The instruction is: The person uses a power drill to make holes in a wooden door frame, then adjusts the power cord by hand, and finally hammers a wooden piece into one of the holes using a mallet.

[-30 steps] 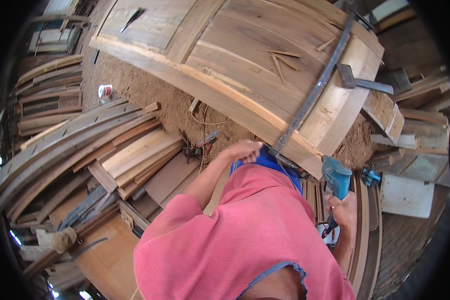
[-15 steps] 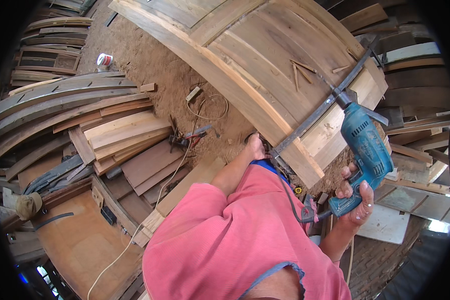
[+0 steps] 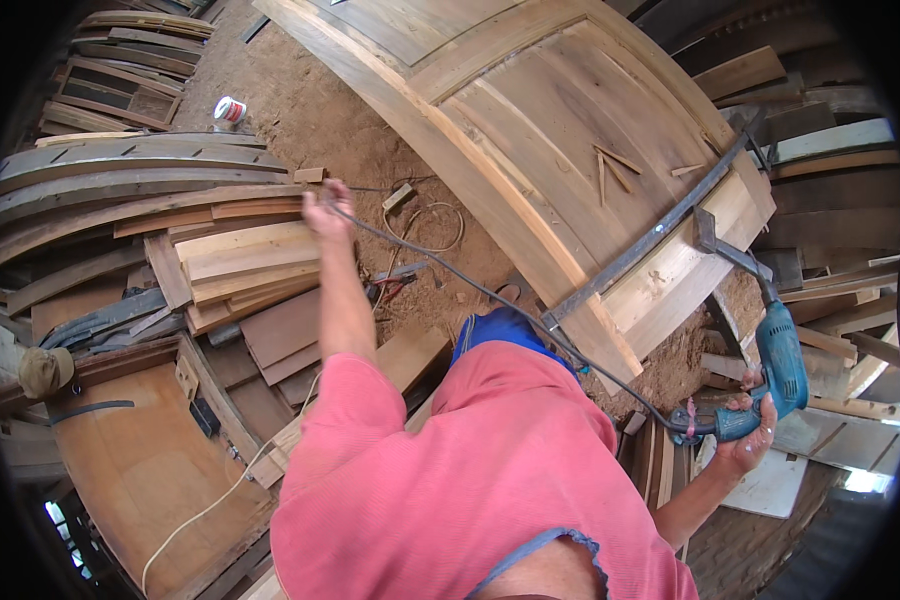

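Observation:
My right hand (image 3: 752,436) is wrapped round the handle of a blue-green electric drill (image 3: 783,362), held out at the right beside the clamp. A dark power cord (image 3: 457,272) runs from its handle across to my left hand (image 3: 329,211), raised at the left with its fingers closed on the cord; they are slightly blurred. Ahead lies a panelled wooden door (image 3: 540,110). A long metal bar clamp (image 3: 660,218) spans its near end. Several thin wooden pegs (image 3: 613,172) rest on the panel.
Stacked planks (image 3: 255,255) fill the left side, and more timber (image 3: 830,150) is piled at the right. A power strip (image 3: 398,197) with a pale cord, pliers (image 3: 398,286) and a white tub (image 3: 230,109) are on the dirt floor. A cap (image 3: 46,371) sits at far left.
My left hand has gone from the clamp's near end up and left, lifting the cord taut. My right hand has moved the drill right and down, away from the panel.

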Demonstrator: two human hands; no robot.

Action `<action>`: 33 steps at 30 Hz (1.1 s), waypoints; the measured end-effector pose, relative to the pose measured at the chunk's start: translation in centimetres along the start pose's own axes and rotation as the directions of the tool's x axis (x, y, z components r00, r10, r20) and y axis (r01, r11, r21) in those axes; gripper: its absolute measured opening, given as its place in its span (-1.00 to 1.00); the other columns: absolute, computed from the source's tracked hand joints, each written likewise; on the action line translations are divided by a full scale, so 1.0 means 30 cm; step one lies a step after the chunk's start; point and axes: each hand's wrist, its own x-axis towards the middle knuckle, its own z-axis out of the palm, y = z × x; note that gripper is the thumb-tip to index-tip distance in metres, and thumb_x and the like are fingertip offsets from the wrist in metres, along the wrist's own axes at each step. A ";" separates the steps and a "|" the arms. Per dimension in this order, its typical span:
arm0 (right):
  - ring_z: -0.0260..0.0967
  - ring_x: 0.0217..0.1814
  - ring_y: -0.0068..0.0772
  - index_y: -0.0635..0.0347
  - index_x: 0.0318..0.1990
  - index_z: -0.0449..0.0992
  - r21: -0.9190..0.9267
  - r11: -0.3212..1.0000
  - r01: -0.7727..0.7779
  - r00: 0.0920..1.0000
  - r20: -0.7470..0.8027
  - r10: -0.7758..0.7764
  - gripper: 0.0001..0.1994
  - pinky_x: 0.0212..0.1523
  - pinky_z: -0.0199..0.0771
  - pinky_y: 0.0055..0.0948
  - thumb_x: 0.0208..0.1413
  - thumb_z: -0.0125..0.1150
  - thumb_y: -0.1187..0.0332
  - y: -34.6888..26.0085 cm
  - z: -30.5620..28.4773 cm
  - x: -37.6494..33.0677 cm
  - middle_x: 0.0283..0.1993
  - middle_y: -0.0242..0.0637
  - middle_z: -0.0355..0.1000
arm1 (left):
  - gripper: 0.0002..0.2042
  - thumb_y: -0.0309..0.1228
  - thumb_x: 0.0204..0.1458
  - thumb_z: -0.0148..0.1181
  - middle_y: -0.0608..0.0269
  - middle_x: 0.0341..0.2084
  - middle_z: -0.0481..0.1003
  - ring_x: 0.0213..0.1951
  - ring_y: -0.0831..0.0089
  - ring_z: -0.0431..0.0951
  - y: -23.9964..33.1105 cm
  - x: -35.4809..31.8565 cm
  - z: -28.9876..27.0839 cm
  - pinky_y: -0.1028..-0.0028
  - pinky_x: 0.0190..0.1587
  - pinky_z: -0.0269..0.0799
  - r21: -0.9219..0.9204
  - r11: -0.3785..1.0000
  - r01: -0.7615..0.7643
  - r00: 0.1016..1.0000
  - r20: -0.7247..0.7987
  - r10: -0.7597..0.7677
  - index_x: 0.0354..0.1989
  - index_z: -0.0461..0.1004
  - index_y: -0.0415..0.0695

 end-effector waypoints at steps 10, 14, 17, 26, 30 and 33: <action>0.50 -0.31 -0.53 0.42 0.27 0.29 0.059 0.996 0.068 0.997 0.028 -0.070 -0.55 -0.28 0.64 -0.51 0.32 0.14 0.37 0.038 -0.158 0.127 0.11 0.07 0.46 | -0.69 -0.26 0.43 -0.11 0.34 -0.47 0.47 -0.62 0.65 0.25 0.467 -0.431 0.692 0.66 -0.67 0.11 0.166 0.973 -0.158 0.787 0.617 0.023 -0.03 0.42 -0.29; 0.52 -0.32 -0.55 0.40 0.23 0.33 0.060 0.998 -0.016 1.000 0.025 0.014 -0.59 -0.33 0.65 -0.54 0.31 0.15 0.38 0.062 -0.106 0.153 0.09 0.04 0.47 | -0.82 -0.37 0.37 -0.01 0.39 -0.46 0.45 -0.60 0.69 0.27 0.307 -0.485 0.376 0.66 -0.64 0.17 0.271 0.927 -0.258 0.885 0.452 0.114 -0.06 0.43 -0.21; 0.53 -0.32 -0.55 0.37 0.20 0.35 0.041 0.999 -0.021 0.999 0.049 0.019 -0.61 -0.34 0.64 -0.57 0.30 0.16 0.38 0.060 -0.060 0.161 0.08 0.03 0.47 | -0.83 -0.36 0.28 0.05 0.28 -0.52 0.48 -0.58 0.49 0.39 0.209 -0.379 -0.308 0.45 -0.61 0.26 0.710 0.704 -0.030 0.992 -0.063 0.105 -0.25 0.51 -0.16; 0.48 -0.32 -0.54 0.35 0.14 0.40 -0.162 0.976 -0.148 0.988 0.014 0.152 -0.61 -0.29 0.59 -0.58 0.25 0.23 0.33 0.073 -0.043 0.177 0.05 -0.05 0.52 | -0.77 -0.24 0.17 0.12 0.07 -0.35 0.59 -0.31 0.18 0.60 -0.339 -1.099 -1.251 0.22 -0.30 0.46 0.616 -0.590 0.521 0.609 -0.753 -0.249 -0.33 0.67 -0.06; 0.41 -0.44 -0.55 0.33 -0.07 0.50 -0.430 0.880 -0.200 0.980 -0.090 0.178 -0.72 -0.42 0.49 -0.56 0.13 0.28 0.35 0.165 -0.158 0.216 -0.17 -0.14 0.57 | -0.71 -0.16 0.20 0.13 0.02 -0.15 0.64 -0.12 0.14 0.64 -0.360 -1.093 -1.204 0.26 -0.09 0.52 0.587 -0.574 0.570 0.572 -0.786 -0.236 -0.19 0.71 -0.04; 0.40 -0.46 -0.55 0.34 -0.15 0.52 -0.379 0.903 -0.203 0.978 -0.127 0.166 -0.76 -0.46 0.42 -0.55 0.12 0.28 0.35 0.256 -0.124 0.198 -0.31 -0.23 0.55 | -0.68 -0.11 0.22 0.15 0.20 -0.47 0.56 -0.45 0.28 0.54 -0.058 -0.880 -1.330 0.30 -0.44 0.39 0.760 -0.630 0.160 0.654 -0.560 -0.509 -0.44 0.57 -0.07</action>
